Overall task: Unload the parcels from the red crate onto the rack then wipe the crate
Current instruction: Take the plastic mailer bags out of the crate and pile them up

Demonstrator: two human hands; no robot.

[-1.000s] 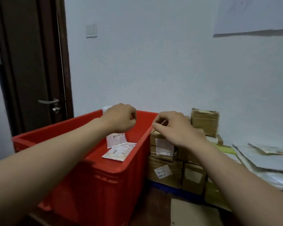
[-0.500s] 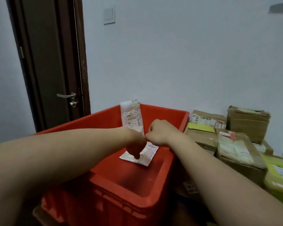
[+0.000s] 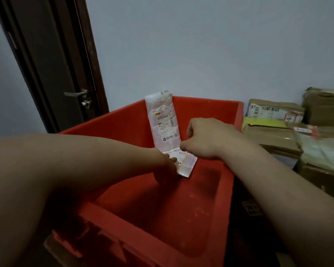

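Two crinkly plastic mailers point(image 3: 162, 120), red crate point(image 3: 206, 106)

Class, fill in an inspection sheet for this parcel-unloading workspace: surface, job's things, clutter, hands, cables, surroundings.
Surface: red crate floor, faint pale specks.
Job's things: tall white parcel leaning upright against the crate's far wall; flat white parcel on its floor.
Clutter: cardboard boxes stacked right of the crate.
Hands: left hand at the flat parcel's left edge; right hand curled at its upper edge; grips unclear.
Cables: nothing seen.
Surroundings: dark door, lever handle, pale wall.
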